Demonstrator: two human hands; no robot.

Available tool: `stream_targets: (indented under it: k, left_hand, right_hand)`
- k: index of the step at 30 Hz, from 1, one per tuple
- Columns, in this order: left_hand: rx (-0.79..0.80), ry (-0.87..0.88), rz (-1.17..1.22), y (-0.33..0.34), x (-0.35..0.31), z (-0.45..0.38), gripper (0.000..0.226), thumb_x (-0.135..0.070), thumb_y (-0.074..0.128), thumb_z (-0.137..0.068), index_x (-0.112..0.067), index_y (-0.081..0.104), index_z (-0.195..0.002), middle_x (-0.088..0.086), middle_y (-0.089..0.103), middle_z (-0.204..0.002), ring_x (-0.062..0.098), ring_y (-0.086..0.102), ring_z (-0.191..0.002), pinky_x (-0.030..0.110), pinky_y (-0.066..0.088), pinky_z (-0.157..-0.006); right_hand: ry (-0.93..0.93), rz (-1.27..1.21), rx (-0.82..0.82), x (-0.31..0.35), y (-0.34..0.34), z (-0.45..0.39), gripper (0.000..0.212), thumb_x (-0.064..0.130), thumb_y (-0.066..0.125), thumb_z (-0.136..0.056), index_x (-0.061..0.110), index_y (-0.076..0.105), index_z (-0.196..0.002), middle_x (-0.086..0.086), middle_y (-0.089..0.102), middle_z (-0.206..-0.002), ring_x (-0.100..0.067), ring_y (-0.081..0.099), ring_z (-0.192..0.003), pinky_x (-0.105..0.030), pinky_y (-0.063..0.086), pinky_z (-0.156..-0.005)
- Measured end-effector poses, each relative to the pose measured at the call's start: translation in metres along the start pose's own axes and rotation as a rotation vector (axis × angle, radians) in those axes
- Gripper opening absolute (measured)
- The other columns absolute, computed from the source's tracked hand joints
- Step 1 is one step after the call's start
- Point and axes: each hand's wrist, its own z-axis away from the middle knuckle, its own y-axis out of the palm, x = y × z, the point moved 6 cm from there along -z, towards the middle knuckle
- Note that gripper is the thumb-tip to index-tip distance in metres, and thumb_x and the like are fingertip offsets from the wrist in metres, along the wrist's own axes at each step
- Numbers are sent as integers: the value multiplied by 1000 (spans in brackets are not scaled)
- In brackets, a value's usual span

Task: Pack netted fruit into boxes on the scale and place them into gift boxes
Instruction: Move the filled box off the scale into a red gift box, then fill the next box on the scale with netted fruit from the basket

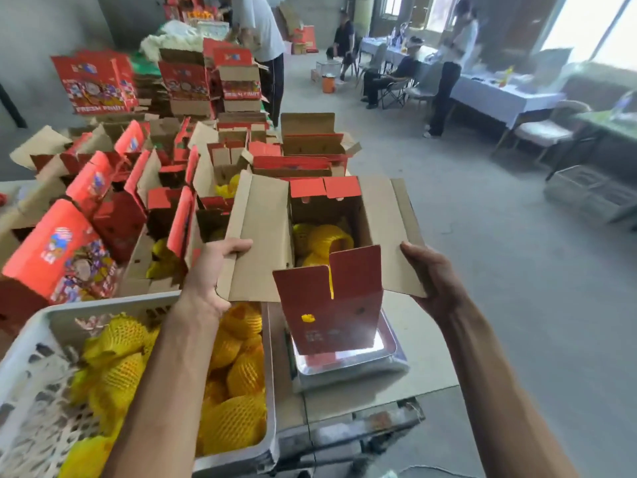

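Observation:
An open red gift box with brown cardboard flaps is held up over the silver scale. Yellow netted fruit lies inside it. My left hand grips the box's left flap, fingers curled over its edge. My right hand holds the right flap from the side. A white plastic crate at the lower left holds several more netted fruit.
Rows of open red gift boxes, some with fruit in them, cover the table to the left and ahead. Stacked printed boxes stand behind. Several people are at tables on the far right, across bare concrete floor.

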Motion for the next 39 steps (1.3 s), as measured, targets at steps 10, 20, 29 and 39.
stream_targets:
  k: [10,20,29,39]
  left_hand:
    - [-104,51,-49,61,49,-22,26,-19,72,-81,-16,75,-106,4,79,-88,21,77,-74,34,60,-57]
    - [-277,68,-41,66,71,-19,46,-18,73,-77,-9,69,-122,11,76,-103,30,75,-94,37,60,-66]
    - [-248,11,-19,60,67,-33,42,-16,72,-74,-9,68,-115,15,70,-104,32,71,-95,41,59,-76]
    - [-112,81,155,58,84,-31,31,-44,64,-93,-22,76,-111,7,78,-104,23,77,-89,36,60,-68]
  right_hand:
    - [133,42,-26,-13,-86,-36,31,8,55,-99,0,60,-129,-14,71,-100,-24,69,-81,-35,60,-66]
    - [279,50,42,-35,-97,-73,38,13,62,-97,2,60,-133,-13,75,-103,-24,73,-81,-35,60,-64]
    - [290,39,22,-47,-83,-92,28,11,67,-93,5,65,-121,-4,77,-80,-16,75,-67,-30,57,-52]
    - [237,28,202,-43,-79,-103,40,36,53,-101,11,63,-131,-10,74,-108,-21,71,-88,-31,58,-64]
